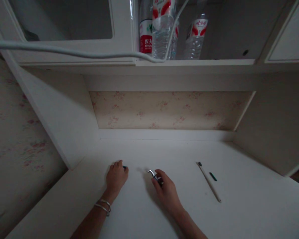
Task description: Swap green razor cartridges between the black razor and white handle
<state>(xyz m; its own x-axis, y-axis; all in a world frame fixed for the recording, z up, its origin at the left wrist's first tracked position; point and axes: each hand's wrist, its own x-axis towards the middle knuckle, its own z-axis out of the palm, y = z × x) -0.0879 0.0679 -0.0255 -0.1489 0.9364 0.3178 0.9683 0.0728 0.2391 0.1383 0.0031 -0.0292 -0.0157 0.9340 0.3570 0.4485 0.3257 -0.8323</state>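
Note:
My left hand (116, 177) rests knuckles-up on the white desk (144, 212), fingers curled over a small dark object (125, 167) that only peeks out at the fingertips. Two silver bangles (103, 206) circle that wrist. My right hand (166, 189) lies a little to the right, its fingers closed on a small shiny metal tool (154, 175) whose tip sticks out to the upper left. A long white pen-like stick (209, 182) lies on the desk to the right of both hands, with a small dark green piece (213, 176) beside it.
A white shelf above holds several plastic water bottles (161, 30). A white cable (64, 51) runs across the shelf front. White side panels wall the desk left and right, and floral wallpaper (164, 111) backs the recess.

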